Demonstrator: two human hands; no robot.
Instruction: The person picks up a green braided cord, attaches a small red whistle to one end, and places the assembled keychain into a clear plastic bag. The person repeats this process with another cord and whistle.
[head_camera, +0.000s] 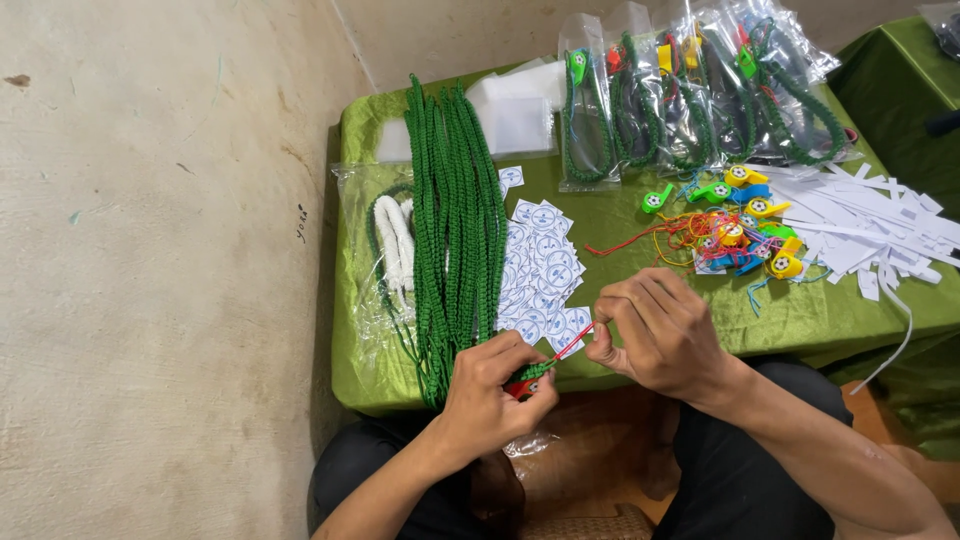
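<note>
While the left hand (490, 395) pinches a red whistle (522, 387) and green cord end (538, 371) at the table (800, 320) edge, the right hand (660, 335) grips its thin red string (573, 343) taut; string could slip, or snag the green cord bundle (455, 220) alongside

A table (640, 235) with a shiny green cloth is carrying many things. Round white stickers (540, 270) are lying in a loose pile near its middle, and white paper strips (860, 225) are spreading at the right. Colourful plastic whistles (745, 225) are sitting between them. Clear bags with green cords (690, 95) are lying at the far edge, beside a stack of empty clear bags (515, 110)
</note>
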